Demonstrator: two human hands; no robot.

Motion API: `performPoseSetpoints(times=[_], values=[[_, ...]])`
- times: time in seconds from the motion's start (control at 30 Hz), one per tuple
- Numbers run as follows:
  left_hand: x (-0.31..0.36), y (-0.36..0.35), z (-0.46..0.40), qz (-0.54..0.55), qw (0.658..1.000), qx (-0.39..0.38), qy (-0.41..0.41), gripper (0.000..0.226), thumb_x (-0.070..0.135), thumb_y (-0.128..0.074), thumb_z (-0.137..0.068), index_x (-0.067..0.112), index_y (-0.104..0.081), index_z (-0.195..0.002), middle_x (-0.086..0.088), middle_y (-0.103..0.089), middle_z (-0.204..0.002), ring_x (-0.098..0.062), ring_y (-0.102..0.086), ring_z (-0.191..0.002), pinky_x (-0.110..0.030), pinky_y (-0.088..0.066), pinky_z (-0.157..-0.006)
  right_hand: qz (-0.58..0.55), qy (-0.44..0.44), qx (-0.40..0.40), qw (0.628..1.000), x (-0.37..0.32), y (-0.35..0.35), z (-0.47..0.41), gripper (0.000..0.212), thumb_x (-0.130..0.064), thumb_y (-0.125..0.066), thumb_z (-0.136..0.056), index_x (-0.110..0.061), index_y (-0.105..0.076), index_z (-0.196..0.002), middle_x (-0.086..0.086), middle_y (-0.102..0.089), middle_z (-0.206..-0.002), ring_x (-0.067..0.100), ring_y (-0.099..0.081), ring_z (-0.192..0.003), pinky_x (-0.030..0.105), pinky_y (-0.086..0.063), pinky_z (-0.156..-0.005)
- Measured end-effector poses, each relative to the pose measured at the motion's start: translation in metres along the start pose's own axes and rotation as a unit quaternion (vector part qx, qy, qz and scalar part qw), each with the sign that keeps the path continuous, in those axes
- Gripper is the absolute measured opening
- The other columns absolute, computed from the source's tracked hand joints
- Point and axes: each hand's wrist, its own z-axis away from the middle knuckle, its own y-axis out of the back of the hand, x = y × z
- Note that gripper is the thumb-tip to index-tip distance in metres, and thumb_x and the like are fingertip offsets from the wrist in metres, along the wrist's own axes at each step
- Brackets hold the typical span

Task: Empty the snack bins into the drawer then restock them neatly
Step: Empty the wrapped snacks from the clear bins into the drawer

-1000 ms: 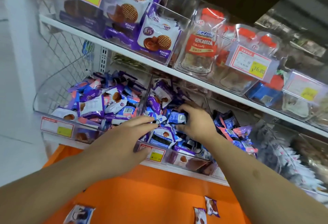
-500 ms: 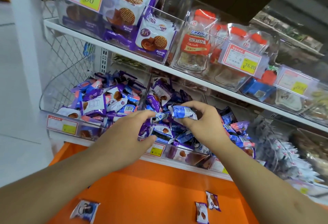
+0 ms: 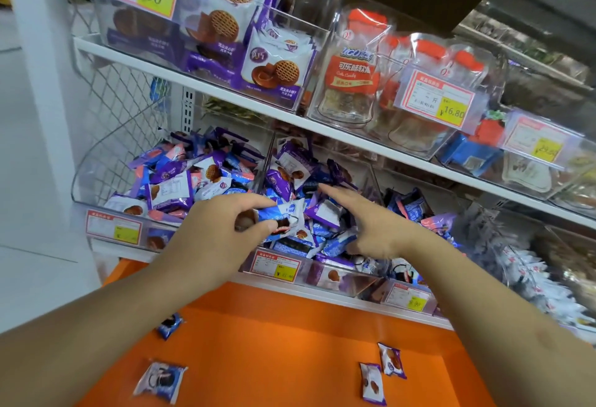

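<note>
Clear plastic snack bins sit on the lower shelf, piled with small purple, blue and pink wrapped snacks. My left hand [image 3: 222, 232] pinches a blue-and-white snack packet [image 3: 283, 216] just above the middle bin [image 3: 338, 277]. My right hand [image 3: 371, 223] reaches over the same bin, index finger stretched toward the purple packets [image 3: 290, 174], holding nothing. The left bin [image 3: 96, 187] is heaped with packets. Below, the orange drawer [image 3: 274, 342] holds several loose packets, one of them a blue packet [image 3: 161, 381] at the near left.
The upper shelf [image 3: 193, 84] carries clear bins of waffle-cookie bags [image 3: 274, 65] and orange-capped candy pouches [image 3: 351, 68] with price tags. A third bin [image 3: 409, 300] and white-wrapped snacks [image 3: 532, 271] lie to the right. A white pillar [image 3: 32, 84] stands left.
The blue-and-white packet passed from my right hand to my left hand. My right hand let go and now points its index finger into the middle bin.
</note>
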Motion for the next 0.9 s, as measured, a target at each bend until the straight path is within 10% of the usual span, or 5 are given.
performPoseSetpoints(times=[0.27,0.43,0.77,0.9], values=[[-0.001,-0.004,-0.001,0.016,0.999,-0.02,0.02,0.031,0.044,-0.069,-0.094,0.041,-0.068,-0.126,0.011,-0.07,-0.086,0.006,-0.064,-0.074,-0.015,-0.044,-0.063,0.0,-0.012,0.106,0.994,0.002,-0.016,-0.028,0.071,-0.019,-0.089,-0.083,-0.044,-0.058,-0.142,-0.006,-0.054,-0.155,0.018,-0.061,-0.128,0.033,-0.051,-0.104],[-0.001,-0.006,-0.002,0.055,0.997,-0.014,0.058,0.022,0.043,-0.066,-0.096,0.039,-0.064,-0.117,0.013,-0.07,-0.099,-0.003,-0.073,-0.076,-0.035,-0.062,-0.073,-0.07,-0.026,0.19,0.979,0.005,-0.025,-0.01,0.053,-0.018,-0.086,-0.087,-0.047,-0.064,-0.125,-0.002,-0.074,-0.106,0.014,-0.065,-0.059,0.036,-0.06,-0.06],[0.019,-0.003,0.02,0.126,0.985,-0.078,0.086,0.024,0.036,-0.06,-0.103,0.055,-0.064,-0.118,-0.006,-0.07,-0.101,-0.031,-0.075,-0.087,-0.053,-0.062,-0.084,-0.424,0.009,0.275,0.863,-0.042,-0.036,0.072,0.043,-0.008,-0.087,-0.083,-0.029,-0.071,-0.117,0.001,-0.081,-0.098,0.023,-0.077,-0.088,0.036,-0.064,-0.078],[0.036,-0.009,0.043,0.207,0.958,-0.155,0.12,0.036,0.052,-0.077,-0.086,0.05,-0.067,-0.121,0.0,-0.073,-0.098,-0.011,-0.074,-0.094,-0.04,-0.06,-0.093,-0.462,0.015,0.282,0.841,-0.066,-0.069,0.09,0.037,-0.009,-0.086,-0.085,-0.024,-0.069,-0.114,0.003,-0.079,-0.093,0.021,-0.074,-0.077,0.033,-0.061,-0.067]])
